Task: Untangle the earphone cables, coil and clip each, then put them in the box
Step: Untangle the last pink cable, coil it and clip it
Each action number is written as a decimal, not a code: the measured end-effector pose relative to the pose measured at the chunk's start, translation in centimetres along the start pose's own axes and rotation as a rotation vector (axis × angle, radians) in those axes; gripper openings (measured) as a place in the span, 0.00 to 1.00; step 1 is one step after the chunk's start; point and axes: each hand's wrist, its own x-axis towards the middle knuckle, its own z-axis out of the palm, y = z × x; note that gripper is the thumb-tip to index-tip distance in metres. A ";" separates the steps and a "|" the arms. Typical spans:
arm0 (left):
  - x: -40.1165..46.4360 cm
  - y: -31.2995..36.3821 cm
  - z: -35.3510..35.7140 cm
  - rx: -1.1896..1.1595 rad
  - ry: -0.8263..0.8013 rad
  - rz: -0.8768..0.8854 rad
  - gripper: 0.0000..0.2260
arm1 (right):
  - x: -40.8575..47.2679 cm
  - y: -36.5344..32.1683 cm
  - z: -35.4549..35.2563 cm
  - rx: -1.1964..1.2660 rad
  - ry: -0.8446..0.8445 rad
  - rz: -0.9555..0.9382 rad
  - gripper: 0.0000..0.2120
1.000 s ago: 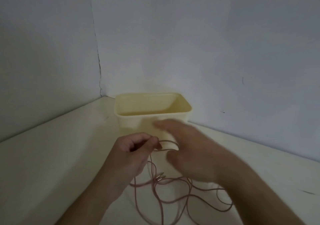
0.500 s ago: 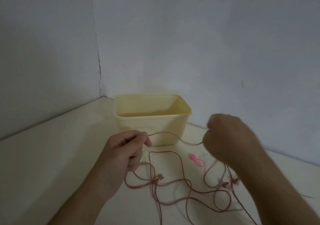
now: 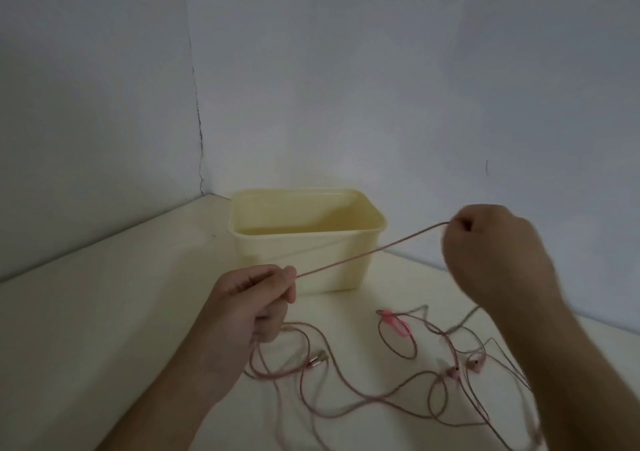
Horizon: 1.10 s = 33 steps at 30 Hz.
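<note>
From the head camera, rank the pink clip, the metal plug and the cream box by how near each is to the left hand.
1. metal plug, just below-right of the left hand
2. cream box, behind it
3. pink clip, off right

- Two plain pale grey-blue walls (image 3: 381, 69), meeting in a corner left of centre.
- Thin dark crack (image 3: 198, 128) down that corner seam, ending at the surface.
- Small dark mark (image 3: 487, 167) on the right-hand wall.
- Cream bench (image 3: 86, 329), matte, running into the corner.
- Dim, even light; soft shadows only.
</note>
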 end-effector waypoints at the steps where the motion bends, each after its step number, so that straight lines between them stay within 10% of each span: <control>1: 0.0 0.1 -0.1 -0.017 0.003 0.002 0.14 | 0.0 0.3 -0.3 -0.046 0.007 0.045 0.11; 5: -0.2 -0.1 0.5 0.094 0.018 0.022 0.14 | -1.1 -0.9 0.4 -0.230 -0.255 -0.109 0.18; 10: -0.6 -0.7 1.8 0.272 0.025 0.045 0.10 | -5.9 -5.1 2.8 0.238 -0.720 -0.656 0.29; 15: -0.3 -0.3 0.7 0.252 0.027 0.003 0.14 | -4.7 -4.0 4.9 0.063 -0.543 -0.593 0.09; 21: 0.1 0.1 -0.1 0.066 0.032 -0.018 0.14 | -0.3 0.0 0.1 0.163 -0.124 -0.067 0.13; 24: 0.0 -0.1 -0.1 0.071 0.016 0.002 0.15 | -0.4 -0.1 0.5 -0.084 -0.201 0.043 0.09; 30: -0.5 -0.6 1.2 0.296 0.017 0.076 0.13 | -4.0 -3.7 2.0 0.118 -0.657 -0.546 0.32; 33: -0.5 -0.6 1.4 0.329 0.038 0.065 0.14 | -6.0 -4.9 4.4 0.197 -0.714 -0.684 0.21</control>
